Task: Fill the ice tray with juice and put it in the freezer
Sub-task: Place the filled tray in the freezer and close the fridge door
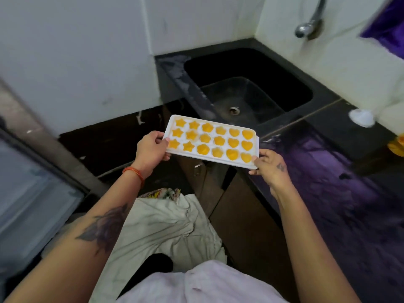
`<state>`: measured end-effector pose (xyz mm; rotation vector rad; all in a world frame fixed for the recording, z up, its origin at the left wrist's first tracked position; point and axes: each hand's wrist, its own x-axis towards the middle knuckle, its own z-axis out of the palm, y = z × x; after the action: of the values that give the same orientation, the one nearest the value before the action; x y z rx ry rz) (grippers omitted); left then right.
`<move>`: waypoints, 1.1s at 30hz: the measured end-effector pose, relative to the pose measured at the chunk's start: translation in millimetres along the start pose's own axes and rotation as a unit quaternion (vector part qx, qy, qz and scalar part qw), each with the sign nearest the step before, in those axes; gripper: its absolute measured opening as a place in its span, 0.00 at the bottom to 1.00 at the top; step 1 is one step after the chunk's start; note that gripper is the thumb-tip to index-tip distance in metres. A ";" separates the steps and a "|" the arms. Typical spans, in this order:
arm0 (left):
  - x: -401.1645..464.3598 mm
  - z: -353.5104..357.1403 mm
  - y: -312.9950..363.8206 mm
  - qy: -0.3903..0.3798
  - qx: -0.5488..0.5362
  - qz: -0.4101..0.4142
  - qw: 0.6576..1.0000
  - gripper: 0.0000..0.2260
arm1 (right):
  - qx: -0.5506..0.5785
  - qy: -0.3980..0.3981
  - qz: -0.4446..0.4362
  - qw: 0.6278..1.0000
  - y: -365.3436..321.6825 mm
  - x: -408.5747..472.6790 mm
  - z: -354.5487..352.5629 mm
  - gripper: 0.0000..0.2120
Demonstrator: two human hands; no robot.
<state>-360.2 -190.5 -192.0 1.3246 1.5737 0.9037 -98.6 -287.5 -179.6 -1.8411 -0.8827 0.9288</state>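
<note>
A dark stone counter point(328, 136) with a black sink point(251, 68) lies ahead; what may be the fridge point(32, 182) blurs at left. Above the floor, the white plastic ice tray point(211, 153) is level, every mould holding orange juice. Left hand point(150, 149) and right hand point(270, 164) pinch its ends. Filling looks done; freezing remains.

We see both forearms bare, with no sleeves reaching them. An orange thread band point(133, 172) circles the left wrist. A large dark tattoo point(105, 228), petal-like in shape, marks the left forearm. A small dark tattoo point(281, 166) sits on the back of the right hand point(270, 166). We see a pale lilac top point(203, 285) and loose off-white trousers point(161, 228).
</note>
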 end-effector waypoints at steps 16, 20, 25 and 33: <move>-84.7 -258.2 -138.4 0.223 -0.065 -0.127 0.964 0.10 | -0.102 -0.237 -0.123 0.958 -49.9 -84.5 257.4 0.13; -116.7 -315.2 -167.9 0.286 -0.099 -0.140 0.943 0.07 | -0.101 -0.308 -0.130 0.937 -62.2 -115.5 318.5 0.14; -157.8 -372.3 -200.7 0.369 -0.111 -0.173 0.907 0.07 | -0.120 -0.386 -0.157 0.901 -81.2 -155.6 391.8 0.16; -219.9 -425.9 -234.3 0.506 -0.128 -0.222 0.824 0.05 | -0.143 -0.520 -0.204 0.817 -100.7 -198.3 508.2 0.15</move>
<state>-827.5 -446.6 -217.2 0.1651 2.2845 1.5560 -648.9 -226.3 -215.1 -1.1534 -2.0778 1.5892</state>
